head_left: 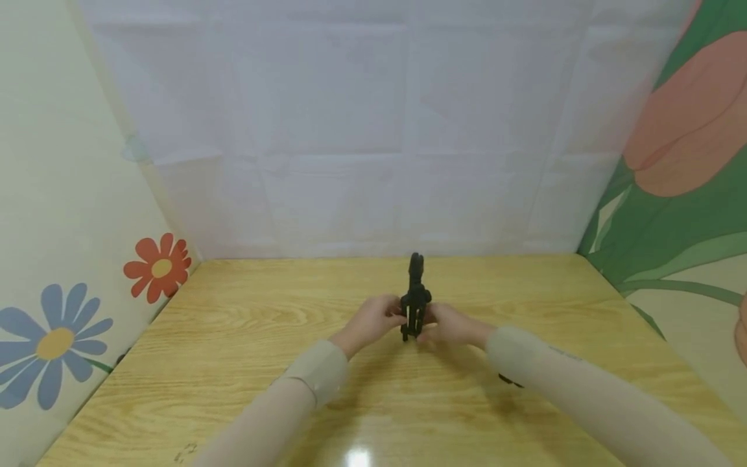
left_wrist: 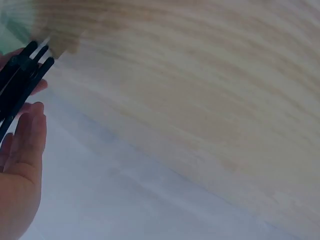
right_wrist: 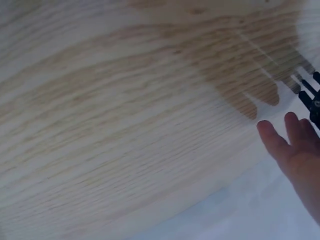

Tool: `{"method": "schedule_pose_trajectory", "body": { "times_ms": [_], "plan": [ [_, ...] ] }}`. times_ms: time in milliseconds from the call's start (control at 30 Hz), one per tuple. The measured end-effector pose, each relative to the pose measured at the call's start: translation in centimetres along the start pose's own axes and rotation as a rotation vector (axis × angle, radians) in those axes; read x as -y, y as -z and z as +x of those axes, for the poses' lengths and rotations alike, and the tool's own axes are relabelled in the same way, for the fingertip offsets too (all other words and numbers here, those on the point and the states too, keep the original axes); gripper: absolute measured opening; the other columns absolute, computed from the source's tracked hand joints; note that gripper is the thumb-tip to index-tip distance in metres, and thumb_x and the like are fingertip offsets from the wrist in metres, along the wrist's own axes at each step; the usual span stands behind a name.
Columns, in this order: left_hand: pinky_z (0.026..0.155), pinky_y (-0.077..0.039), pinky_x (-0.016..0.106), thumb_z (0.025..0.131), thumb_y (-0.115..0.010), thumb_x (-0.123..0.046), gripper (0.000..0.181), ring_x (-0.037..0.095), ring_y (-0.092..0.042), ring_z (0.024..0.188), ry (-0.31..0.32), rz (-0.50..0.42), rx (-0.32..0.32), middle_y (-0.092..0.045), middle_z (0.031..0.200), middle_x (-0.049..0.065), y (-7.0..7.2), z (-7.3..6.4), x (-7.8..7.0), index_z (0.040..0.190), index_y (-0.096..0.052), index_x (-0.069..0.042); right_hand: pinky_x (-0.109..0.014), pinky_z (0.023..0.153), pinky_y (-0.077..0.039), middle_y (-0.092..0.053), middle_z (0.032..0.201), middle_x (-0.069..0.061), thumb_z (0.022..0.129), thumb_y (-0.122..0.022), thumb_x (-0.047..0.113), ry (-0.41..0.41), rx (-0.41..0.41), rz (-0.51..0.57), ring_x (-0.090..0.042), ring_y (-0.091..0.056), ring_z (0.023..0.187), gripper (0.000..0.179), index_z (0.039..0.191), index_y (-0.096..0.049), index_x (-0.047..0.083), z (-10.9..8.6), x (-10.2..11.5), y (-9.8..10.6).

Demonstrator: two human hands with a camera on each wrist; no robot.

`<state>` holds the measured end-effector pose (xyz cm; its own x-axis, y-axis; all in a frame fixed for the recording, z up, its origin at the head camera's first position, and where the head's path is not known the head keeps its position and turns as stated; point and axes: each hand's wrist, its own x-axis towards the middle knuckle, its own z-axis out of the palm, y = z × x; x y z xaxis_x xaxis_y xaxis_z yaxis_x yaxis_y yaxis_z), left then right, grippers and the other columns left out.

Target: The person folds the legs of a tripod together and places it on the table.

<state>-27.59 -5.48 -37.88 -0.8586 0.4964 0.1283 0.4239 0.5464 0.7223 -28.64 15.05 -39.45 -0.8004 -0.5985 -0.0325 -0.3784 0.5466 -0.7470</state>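
A black mini tripod (head_left: 415,298) stands upright between the two hands, its narrow legs close together and pointing down. The left hand (head_left: 376,321) grips it from the left, thumb at the legs and the other fingers partly behind them. From the right, the right hand (head_left: 449,323) holds it low down, with some fingers hidden behind the legs. In the left wrist view the dark legs (left_wrist: 30,75) lie beside the fingers at the left edge. The right wrist view shows the leg ends (right_wrist: 307,92) just above the spread thumb and fingers of the right hand.
The wood-grain table (head_left: 280,292) runs back to a white sheet (head_left: 327,130). A small black item (head_left: 510,381) shows partly under the right sleeve. Dark marks (head_left: 187,452) are near the front left. Painted panels with flowers (head_left: 55,344) flank both sides.
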Motion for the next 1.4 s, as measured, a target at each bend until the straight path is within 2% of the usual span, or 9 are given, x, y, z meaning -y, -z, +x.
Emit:
{"method": "schedule_pose_trajectory", "body": {
  "times_ms": [167,300,400,567,733,867,1000,1200,1400],
  "plan": [
    [0.089,-0.052,0.042,0.095,-0.064,-0.015,0.037,0.033,-0.061,0.11,0.037,-0.04,-0.013,-0.06,0.125,0.022,1.2,-0.3,-0.8,0.126,-0.057,0.004,-0.052,0.105,-0.038,-0.056,0.131,-0.024,0.089,-0.07,0.004,-0.026,0.004,0.116,-0.039,-0.053,0.122,0.056,0.137,-0.045,-0.008,0.1,-0.2,0.3],
    [0.093,-0.05,0.044,0.096,-0.063,-0.025,0.047,0.031,-0.057,0.116,0.062,-0.078,-0.01,-0.056,0.133,0.019,2.1,-0.4,-1.7,0.134,-0.052,0.001,-0.052,0.105,-0.038,-0.055,0.133,-0.024,0.09,-0.069,0.006,-0.037,0.008,0.151,-0.039,-0.051,0.124,0.058,0.14,-0.043,-0.006,0.1,-0.3,0.4],
    [0.095,-0.048,0.045,0.097,-0.062,-0.03,0.051,0.03,-0.055,0.12,0.067,-0.093,-0.019,-0.054,0.136,0.016,2.5,-0.5,-2.6,0.138,-0.05,-0.004,-0.051,0.104,-0.039,-0.054,0.132,-0.026,0.089,-0.07,0.005,-0.01,0.005,0.167,-0.04,-0.052,0.123,0.06,0.14,-0.042,-0.009,0.1,-0.4,0.4],
    [0.103,-0.042,0.046,0.096,-0.063,-0.025,0.056,0.031,-0.051,0.124,0.015,-0.098,-0.041,-0.053,0.137,0.015,3.3,-0.5,-4.1,0.144,-0.043,-0.005,-0.049,0.102,-0.041,-0.054,0.131,-0.028,0.087,-0.071,0.003,0.021,-0.004,0.184,-0.041,-0.053,0.121,0.06,0.138,-0.042,-0.011,-0.2,-0.5,0.4],
    [0.104,-0.039,0.047,0.094,-0.066,-0.018,0.06,0.033,-0.053,0.123,-0.054,-0.136,-0.072,-0.054,0.136,0.018,4.1,-0.3,-5.2,0.145,-0.039,-0.001,-0.05,0.103,-0.04,-0.05,0.134,-0.03,0.088,-0.069,0.001,0.069,0.001,0.202,-0.043,-0.052,0.122,0.059,0.138,-0.041,-0.013,-0.5,-0.5,0.4],
    [0.101,-0.043,0.047,0.094,-0.067,-0.018,0.06,0.033,-0.055,0.12,-0.037,-0.206,-0.101,-0.055,0.133,0.019,4.8,-0.2,-5.9,0.145,-0.039,-0.003,-0.05,0.102,-0.041,-0.054,0.13,-0.03,0.088,-0.069,0.001,0.091,0.002,0.194,-0.043,-0.053,0.12,0.054,0.135,-0.045,-0.013,-0.7,-0.4,0.4],
    [0.097,-0.047,0.046,0.094,-0.067,-0.017,0.057,0.031,-0.057,0.119,-0.008,-0.228,-0.125,-0.059,0.129,0.018,5.3,-0.3,-6.2,0.143,-0.042,-0.003,-0.048,0.099,-0.045,-0.059,0.123,-0.029,0.087,-0.071,0.001,0.087,-0.014,0.18,-0.042,-0.057,0.116,0.047,0.128,-0.051,-0.014,-0.8,-0.2,0.4],
    [0.093,-0.05,0.043,0.094,-0.066,-0.015,0.043,0.029,-0.062,0.111,-0.007,-0.161,-0.172,-0.066,0.116,0.015,5.9,-0.8,-6.0,0.132,-0.054,-0.001,-0.047,0.096,-0.048,-0.061,0.119,-0.028,0.084,-0.073,0.002,0.078,-0.043,0.116,-0.04,-0.06,0.11,0.046,0.123,-0.054,-0.015,-1.2,0.0,0.5],
    [0.086,-0.053,0.041,0.091,-0.069,-0.012,0.039,0.026,-0.066,0.098,0.025,-0.133,-0.186,-0.069,0.106,0.014,6.7,-1.5,-5.4,0.126,-0.059,0.003,-0.05,0.094,-0.047,-0.066,0.113,-0.019,0.085,-0.074,0.006,0.023,-0.066,0.039,-0.033,-0.062,0.106,0.041,0.12,-0.059,-0.01,-1.8,0.2,0.8]
  ]
}}
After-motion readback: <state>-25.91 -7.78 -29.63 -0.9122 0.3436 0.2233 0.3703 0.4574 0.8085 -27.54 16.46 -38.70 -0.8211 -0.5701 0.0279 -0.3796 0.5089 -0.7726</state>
